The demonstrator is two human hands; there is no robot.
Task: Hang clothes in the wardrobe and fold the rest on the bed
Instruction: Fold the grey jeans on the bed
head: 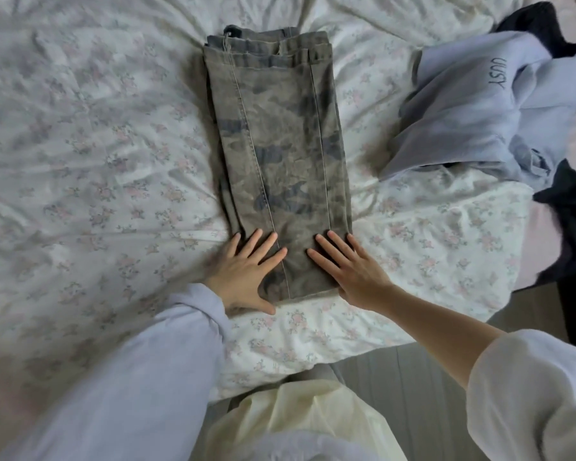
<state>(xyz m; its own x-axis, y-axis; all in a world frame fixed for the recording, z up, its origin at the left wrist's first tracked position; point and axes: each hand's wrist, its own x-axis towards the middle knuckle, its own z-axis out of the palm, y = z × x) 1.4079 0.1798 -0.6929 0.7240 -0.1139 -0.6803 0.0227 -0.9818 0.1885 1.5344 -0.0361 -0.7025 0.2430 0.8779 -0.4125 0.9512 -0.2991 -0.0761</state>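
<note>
Fingers of my left hand (246,271) and right hand (350,271) lie flat, gripping nothing, pressing the trousers (280,154) smooth for folding.

A pair of olive-and-grey camouflage cotton trousers (276,154) lies folded lengthwise on the white floral-print bedsheet (90,154). The left hand (246,271) and right hand (350,267) press flat on its near end, fingers spread. A crumpled pale lavender sweatshirt (479,108) sits well apart at the right.
</note>
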